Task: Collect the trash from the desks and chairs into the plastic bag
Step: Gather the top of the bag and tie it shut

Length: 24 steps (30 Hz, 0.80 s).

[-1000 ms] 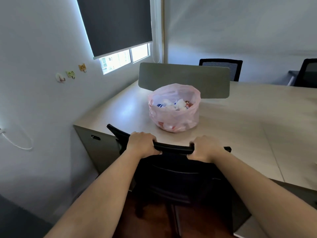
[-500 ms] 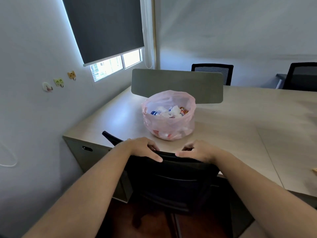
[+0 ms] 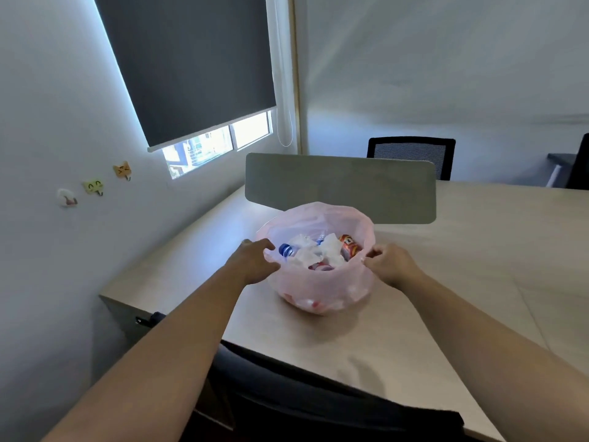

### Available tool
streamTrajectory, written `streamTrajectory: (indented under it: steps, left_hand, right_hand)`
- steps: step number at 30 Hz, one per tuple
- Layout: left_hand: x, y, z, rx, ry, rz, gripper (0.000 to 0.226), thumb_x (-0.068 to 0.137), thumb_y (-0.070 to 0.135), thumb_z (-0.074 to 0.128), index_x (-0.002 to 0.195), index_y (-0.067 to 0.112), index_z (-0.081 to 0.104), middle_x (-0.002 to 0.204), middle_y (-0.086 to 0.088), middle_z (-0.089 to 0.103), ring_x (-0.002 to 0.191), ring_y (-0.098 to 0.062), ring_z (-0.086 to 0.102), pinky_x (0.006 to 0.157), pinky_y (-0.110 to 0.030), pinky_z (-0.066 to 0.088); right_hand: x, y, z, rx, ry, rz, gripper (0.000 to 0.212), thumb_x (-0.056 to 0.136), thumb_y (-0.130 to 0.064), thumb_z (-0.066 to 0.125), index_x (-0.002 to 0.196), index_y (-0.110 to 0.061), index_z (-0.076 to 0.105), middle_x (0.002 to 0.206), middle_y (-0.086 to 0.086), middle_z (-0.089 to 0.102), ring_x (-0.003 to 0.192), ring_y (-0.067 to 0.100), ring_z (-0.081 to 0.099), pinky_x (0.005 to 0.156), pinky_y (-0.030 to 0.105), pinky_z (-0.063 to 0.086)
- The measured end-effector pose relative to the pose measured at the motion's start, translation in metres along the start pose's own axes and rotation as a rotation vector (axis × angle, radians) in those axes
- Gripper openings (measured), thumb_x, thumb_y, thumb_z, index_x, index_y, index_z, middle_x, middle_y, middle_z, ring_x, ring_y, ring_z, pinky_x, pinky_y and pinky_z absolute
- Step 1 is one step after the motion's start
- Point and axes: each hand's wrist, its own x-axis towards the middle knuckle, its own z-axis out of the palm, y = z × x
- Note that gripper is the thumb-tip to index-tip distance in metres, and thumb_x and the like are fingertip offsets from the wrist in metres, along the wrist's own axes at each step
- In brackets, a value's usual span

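A pink plastic bag [image 3: 322, 291] stands open on the light wooden desk [image 3: 446, 282]. Inside it lie crumpled white paper [image 3: 318, 250], a bottle with a blue cap [image 3: 286, 249] and a red can [image 3: 350, 245]. My left hand [image 3: 253, 263] grips the bag's left rim, thumb over the edge. At the right rim, my right hand [image 3: 387, 261] pinches the plastic with curled fingers. Both arms reach forward over the black chair back [image 3: 318, 406] pushed against the desk.
A grey divider panel [image 3: 338, 186] stands right behind the bag. A black mesh chair [image 3: 411, 154] sits at the far side, another dark chair [image 3: 578, 164] at the right edge. The wall with a dark window blind [image 3: 188, 68] runs along the left.
Both hands let go of the chair back and reached forward to the bag's rim. The chair now sits tucked under the desk, and my view has moved closer.
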Motion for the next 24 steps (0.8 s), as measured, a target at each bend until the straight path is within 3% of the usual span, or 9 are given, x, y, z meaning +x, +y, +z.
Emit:
streamTrajectory:
  steps: [7,10,13,15,18,20,24]
  left_hand:
    - [0.079,-0.016,0.020,0.027,-0.017,-0.109,0.061,0.087,0.053,0.055,0.142,0.040,0.032,0.159,-0.011,-0.003,0.129,-0.033,0.047,0.108,-0.044,0.039]
    - [0.118,-0.025,0.029,0.016,-0.027,-0.116,0.056,0.088,0.052,0.053,0.140,0.041,0.036,0.159,-0.010,-0.011,0.121,-0.033,0.054,0.105,-0.042,0.042]
    - [0.147,-0.035,0.040,0.015,-0.065,-0.126,0.051,0.090,0.049,0.052,0.139,0.038,0.039,0.158,-0.012,-0.013,0.111,-0.030,0.062,0.101,-0.034,0.044]
    - [0.161,-0.044,0.049,-0.027,-0.109,-0.142,0.054,0.089,0.046,0.056,0.139,0.034,0.041,0.159,-0.014,-0.007,0.119,-0.028,0.057,0.100,-0.032,0.043]
    - [0.179,-0.057,0.059,-0.083,-0.095,-0.112,0.060,0.088,0.026,0.061,0.143,0.019,0.039,0.156,-0.008,0.022,0.130,-0.026,0.046,0.102,-0.030,0.039]
    - [0.184,-0.058,0.061,-0.085,-0.040,-0.061,0.062,0.088,0.012,0.059,0.145,0.011,0.036,0.152,-0.006,0.034,0.135,-0.025,0.040,0.106,-0.028,0.034]
    - [0.181,-0.043,0.054,-0.124,0.024,-0.023,0.059,0.084,0.004,0.055,0.141,0.013,0.043,0.141,-0.010,0.049,0.124,-0.029,0.049,0.097,-0.032,0.043]
  right_hand:
    - [0.083,0.018,0.025,0.190,-0.005,0.126,0.019,0.075,-0.029,0.060,0.088,-0.029,0.073,0.114,0.013,0.061,0.095,0.024,0.063,0.095,0.034,0.049]
    - [0.110,0.021,0.039,0.240,-0.019,0.192,0.022,0.075,-0.029,0.062,0.093,-0.026,0.075,0.120,0.014,0.058,0.103,0.025,0.061,0.101,0.038,0.047]
    - [0.121,0.012,0.046,0.244,-0.008,0.252,0.024,0.081,-0.024,0.065,0.103,-0.022,0.073,0.129,0.011,0.050,0.110,0.027,0.057,0.103,0.034,0.043]
    - [0.126,0.010,0.052,0.211,-0.026,0.262,0.034,0.084,-0.022,0.066,0.118,-0.018,0.066,0.138,0.007,0.043,0.121,0.028,0.050,0.104,0.031,0.038]
    - [0.135,0.015,0.062,0.138,0.010,0.254,0.048,0.089,-0.013,0.059,0.135,-0.015,0.051,0.146,0.008,0.044,0.131,0.027,0.045,0.105,0.026,0.034]
    - [0.137,0.016,0.062,0.108,0.107,0.273,0.045,0.092,-0.007,0.049,0.136,-0.015,0.051,0.144,0.009,0.047,0.130,0.028,0.047,0.103,0.024,0.035]
    - [0.127,0.013,0.046,0.077,0.201,0.244,0.041,0.092,-0.002,0.042,0.130,-0.006,0.056,0.138,0.014,0.052,0.127,0.028,0.050,0.106,0.023,0.033]
